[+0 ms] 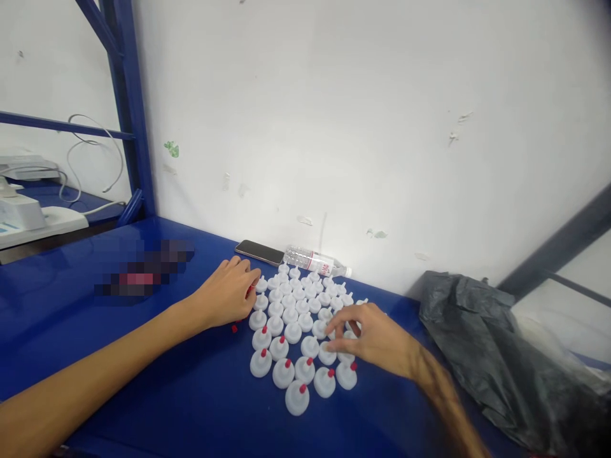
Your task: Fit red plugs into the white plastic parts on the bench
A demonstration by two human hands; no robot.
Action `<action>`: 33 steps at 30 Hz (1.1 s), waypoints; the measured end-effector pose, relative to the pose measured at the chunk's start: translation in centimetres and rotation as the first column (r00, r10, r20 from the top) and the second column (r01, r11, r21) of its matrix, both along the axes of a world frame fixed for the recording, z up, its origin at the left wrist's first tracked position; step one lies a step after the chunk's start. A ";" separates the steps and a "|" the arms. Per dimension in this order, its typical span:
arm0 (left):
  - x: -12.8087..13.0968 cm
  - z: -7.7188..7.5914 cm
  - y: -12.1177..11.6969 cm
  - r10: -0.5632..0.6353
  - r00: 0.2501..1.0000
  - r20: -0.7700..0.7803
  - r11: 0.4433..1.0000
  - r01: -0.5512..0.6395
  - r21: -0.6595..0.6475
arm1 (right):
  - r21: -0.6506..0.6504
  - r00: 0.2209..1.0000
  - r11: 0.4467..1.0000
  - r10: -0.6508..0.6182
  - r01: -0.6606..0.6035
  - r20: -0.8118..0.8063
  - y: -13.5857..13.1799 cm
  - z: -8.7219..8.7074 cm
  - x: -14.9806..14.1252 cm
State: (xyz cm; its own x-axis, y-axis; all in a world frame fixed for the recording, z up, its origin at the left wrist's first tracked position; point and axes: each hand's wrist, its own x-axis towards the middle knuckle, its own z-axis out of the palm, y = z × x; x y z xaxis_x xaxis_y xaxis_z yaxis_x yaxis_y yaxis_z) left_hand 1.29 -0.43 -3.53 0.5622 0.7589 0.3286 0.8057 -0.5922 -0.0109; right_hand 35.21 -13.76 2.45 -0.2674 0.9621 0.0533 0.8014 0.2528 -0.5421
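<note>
"since we have only the head view, how are the hands?"

"the left hand [231, 292] curls just above a loose tip [234, 329]; what it grips i can't tell; the right hand [377, 334] holds thumb and forefinger slightly parted over the white caps [289, 315] crowding the blue table [191, 394]; the nearest wear red tips [303, 388]."

"what might go wrong?"

"packed so tightly, neighbours could topple if a knuckle brushed them; the loose tip might roll if nudged."
</note>
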 end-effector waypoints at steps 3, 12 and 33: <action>0.0 0.6 -0.3 -0.033 0.999 0.016 0.999 0.034 -0.016 | -0.060 1.000 0.998 0.031 -0.031 -0.006 0.1 -0.2 1.0; 0.5 1.6 -2.5 -0.366 0.855 0.367 0.925 0.290 0.246 | 0.181 0.986 0.982 -0.023 0.053 -0.165 -0.4 -0.3 -0.4; 2.6 0.2 -4.1 -0.709 0.634 0.309 0.704 0.610 0.363 | 0.816 0.947 0.496 0.046 -0.298 0.318 0.7 -3.5 -4.9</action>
